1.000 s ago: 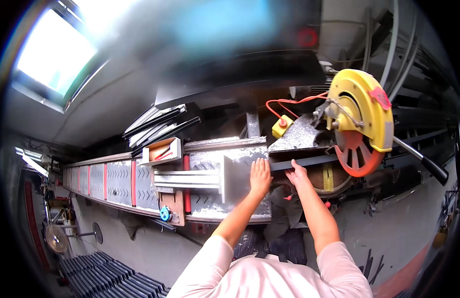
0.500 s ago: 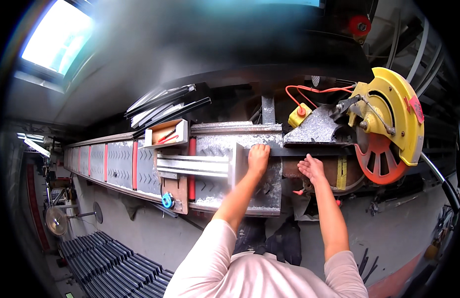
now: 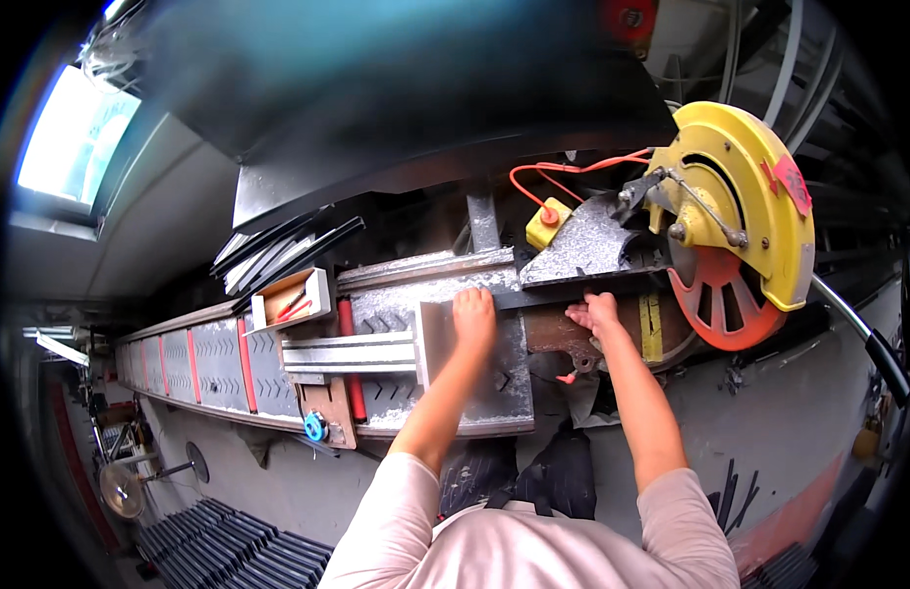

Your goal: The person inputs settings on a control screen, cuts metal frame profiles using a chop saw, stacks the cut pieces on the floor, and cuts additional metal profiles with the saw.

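A dark, straight metal bar (image 3: pixel 545 295) lies across the bench, its right part along the guide in front of the cut-off saw (image 3: pixel 744 206). My left hand (image 3: pixel 473 322) is closed over the bar's left end, beside the upright pale stop plate (image 3: pixel 432 339). Further right, my right hand (image 3: pixel 600 314) has its thumb against the bar and its fingers curled at the near edge, closed on it. The saw has a yellow guard and an orange slotted lower cover (image 3: pixel 725 302). The bar's far right end is hidden near the saw.
A small open box (image 3: pixel 293 299) with red pens sits on the roller bench (image 3: pixel 214 358). Loose metal strips (image 3: pixel 283 257) lie behind it. A yellow switch box (image 3: pixel 547 224) has an orange cable. Many dark bars (image 3: pixel 229 545) are stacked at lower left; a fan (image 3: pixel 121 489) stands beyond.
The view has shifted, so the bench and saw appear further left. My right hand has gone from open fingers just below the bar to closed on it. My left hand stays at the bar's left end.
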### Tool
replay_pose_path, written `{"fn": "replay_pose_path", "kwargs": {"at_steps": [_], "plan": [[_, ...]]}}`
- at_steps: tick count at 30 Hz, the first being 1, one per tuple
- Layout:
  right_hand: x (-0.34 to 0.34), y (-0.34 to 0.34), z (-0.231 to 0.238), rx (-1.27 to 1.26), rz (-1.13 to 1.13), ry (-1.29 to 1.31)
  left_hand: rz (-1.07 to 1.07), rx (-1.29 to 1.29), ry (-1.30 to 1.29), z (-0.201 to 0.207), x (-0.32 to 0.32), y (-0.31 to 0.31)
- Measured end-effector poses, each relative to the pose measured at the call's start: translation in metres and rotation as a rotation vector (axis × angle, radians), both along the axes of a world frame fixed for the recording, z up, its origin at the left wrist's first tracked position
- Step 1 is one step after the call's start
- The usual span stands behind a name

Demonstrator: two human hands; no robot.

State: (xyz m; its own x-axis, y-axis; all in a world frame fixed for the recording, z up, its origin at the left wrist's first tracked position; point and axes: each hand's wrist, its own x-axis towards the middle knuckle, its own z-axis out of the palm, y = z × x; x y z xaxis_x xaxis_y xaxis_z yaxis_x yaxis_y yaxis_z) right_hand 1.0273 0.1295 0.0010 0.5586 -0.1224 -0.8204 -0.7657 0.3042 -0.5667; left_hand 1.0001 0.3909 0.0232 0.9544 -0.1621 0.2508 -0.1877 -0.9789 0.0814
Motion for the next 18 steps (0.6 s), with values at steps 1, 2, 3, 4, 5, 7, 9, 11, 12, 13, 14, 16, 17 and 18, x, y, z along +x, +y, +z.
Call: {"fn": "replay_pose_path", "kwargs": {"at_steps": [1,2,3,4,5,7,9,11,12,13,14,16,17,18], "plan": [[-0.003,-0.004,0.002,0.002,0.005,0.018,-0.041,-0.056,0.011,0.017,0.0,-0.016],[-0.002,-0.002,0.005,0.0,-0.003,0.013,-0.07,-0.107,0.015,0.029,0.001,-0.025],[-0.001,0.001,0.008,-0.012,-0.006,0.002,-0.129,-0.162,0.074,0.021,0.004,-0.029],[-0.002,0.001,0.007,-0.024,-0.008,-0.01,-0.136,-0.166,0.07,0.015,0.006,-0.033],[-0.003,0.003,0.007,-0.029,-0.006,-0.014,-0.109,-0.134,0.08,0.01,0.007,-0.037],[-0.005,0.007,0.007,-0.092,-0.043,-0.035,-0.13,-0.089,0.098,0.016,0.009,-0.041],[-0.018,0.005,0.01,-0.232,-0.012,-0.069,-0.138,-0.069,0.09,0.005,0.005,-0.05],[-0.029,0.0,0.033,-0.161,0.15,-0.209,-0.12,-0.02,0.053,0.002,0.008,-0.051],[-0.034,0.011,0.079,-0.042,0.231,-0.321,-0.074,-0.002,0.047,0.001,0.006,-0.035],[-0.04,0.003,0.134,-0.042,0.276,-0.426,-0.084,0.007,0.036,-0.007,0.01,-0.034],[-0.047,-0.005,0.219,-0.125,0.34,-0.538,-0.095,0.015,0.037,-0.013,0.008,-0.036],[-0.076,-0.034,0.356,-0.798,0.45,-0.905,-0.095,0.013,-0.006,-0.011,0.008,-0.044],[-0.092,-0.046,0.406,-1.166,0.348,-1.122,-0.093,0.023,0.0,-0.011,0.006,-0.042],[-0.1,-0.058,0.459,-1.51,0.426,-1.253,-0.082,0.037,0.007,-0.011,0.004,-0.032]]}}
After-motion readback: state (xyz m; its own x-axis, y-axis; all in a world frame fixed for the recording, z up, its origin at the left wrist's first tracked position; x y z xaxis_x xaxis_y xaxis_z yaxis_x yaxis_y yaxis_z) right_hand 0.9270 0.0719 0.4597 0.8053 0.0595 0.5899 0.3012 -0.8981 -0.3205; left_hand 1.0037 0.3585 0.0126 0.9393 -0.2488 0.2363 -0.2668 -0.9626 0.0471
